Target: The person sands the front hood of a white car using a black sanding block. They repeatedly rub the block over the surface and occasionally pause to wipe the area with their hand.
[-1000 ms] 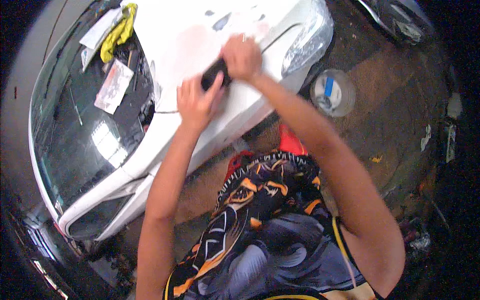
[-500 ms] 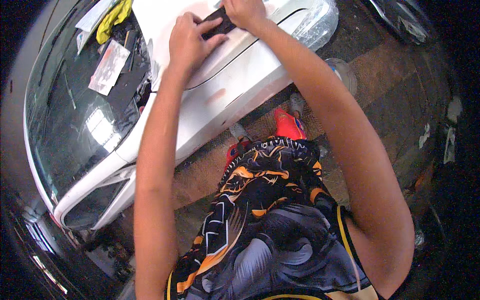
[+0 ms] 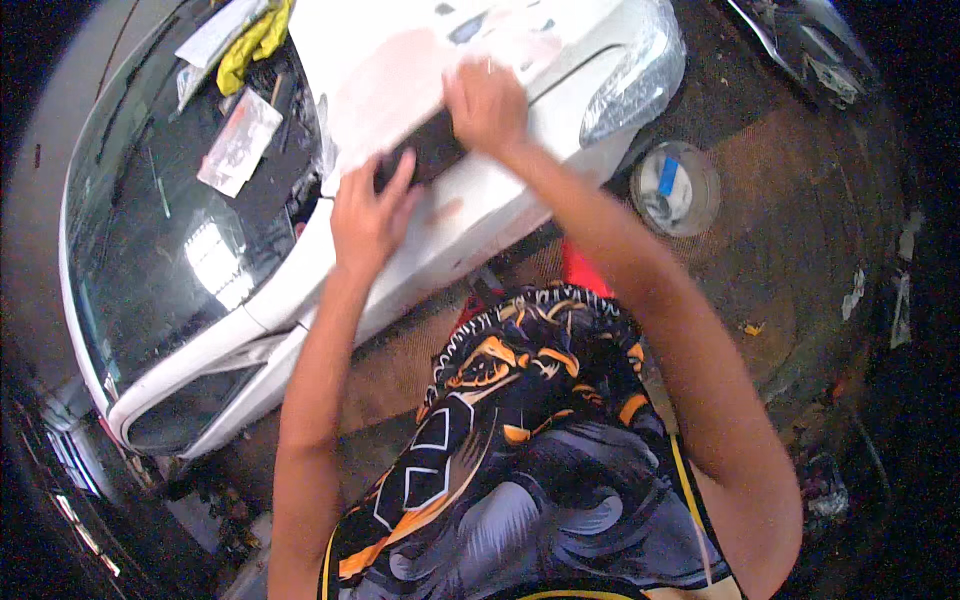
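Both my hands are on a long, dark sanding block [image 3: 430,148] lying against the edge of a white car's front panel [image 3: 450,195]. My left hand [image 3: 368,215] grips its near left end, with the thumb apart and the fingers around the end. Over the upper right end, my right hand [image 3: 487,108] is closed and somewhat blurred. Pinkish sanded patches [image 3: 390,75] show on the white hood beyond the block. Part of the block is hidden under my fingers.
Left of the panel is the windshield [image 3: 150,250]. A yellow cloth [image 3: 255,45] and a stained flat sheet [image 3: 240,140] lie at its base. Clear plastic film covers the headlight [image 3: 640,80]. On the floor at right stands a round bucket [image 3: 710,190] with something blue [image 3: 667,177].
Both hands and the sanding block have come nearer to me, down from the hood toward the panel's side edge. The bucket, partly behind my right arm before, now shows fully.
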A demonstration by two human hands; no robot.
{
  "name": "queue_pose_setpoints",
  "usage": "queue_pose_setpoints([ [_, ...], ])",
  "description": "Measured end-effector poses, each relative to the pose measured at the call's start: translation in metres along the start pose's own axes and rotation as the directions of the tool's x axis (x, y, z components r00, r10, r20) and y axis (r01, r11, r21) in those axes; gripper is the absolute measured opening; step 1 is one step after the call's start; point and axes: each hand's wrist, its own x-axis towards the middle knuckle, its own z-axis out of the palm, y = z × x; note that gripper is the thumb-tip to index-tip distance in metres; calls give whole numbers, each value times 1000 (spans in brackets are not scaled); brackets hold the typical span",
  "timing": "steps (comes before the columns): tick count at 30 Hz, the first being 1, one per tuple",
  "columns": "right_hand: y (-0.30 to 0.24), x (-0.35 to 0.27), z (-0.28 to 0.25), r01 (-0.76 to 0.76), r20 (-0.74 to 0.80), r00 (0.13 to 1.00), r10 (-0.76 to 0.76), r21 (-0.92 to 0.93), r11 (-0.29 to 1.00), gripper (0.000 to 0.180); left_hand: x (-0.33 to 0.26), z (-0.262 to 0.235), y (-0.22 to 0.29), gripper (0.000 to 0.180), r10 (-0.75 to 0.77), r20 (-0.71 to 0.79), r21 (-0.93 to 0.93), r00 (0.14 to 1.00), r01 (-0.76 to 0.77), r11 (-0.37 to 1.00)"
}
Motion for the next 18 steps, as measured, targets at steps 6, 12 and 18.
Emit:
queue_pose_setpoints([
  [6, 40, 58, 14, -128, 219, 967, 133, -37, 991, 40, 52, 32, 4, 58, -13, -162, 28, 987, 18, 999],
  [12, -23, 3, -4, -76, 143, 987, 71, 33, 997, 31, -16, -2, -7, 65, -51, -24, -47, 998, 50, 998],
  [18, 21, 65, 24, 15, 124, 992, -16, 9, 1000, 43, 46, 16, -14, 53, -104, -108, -100, 989, 93, 991],
])
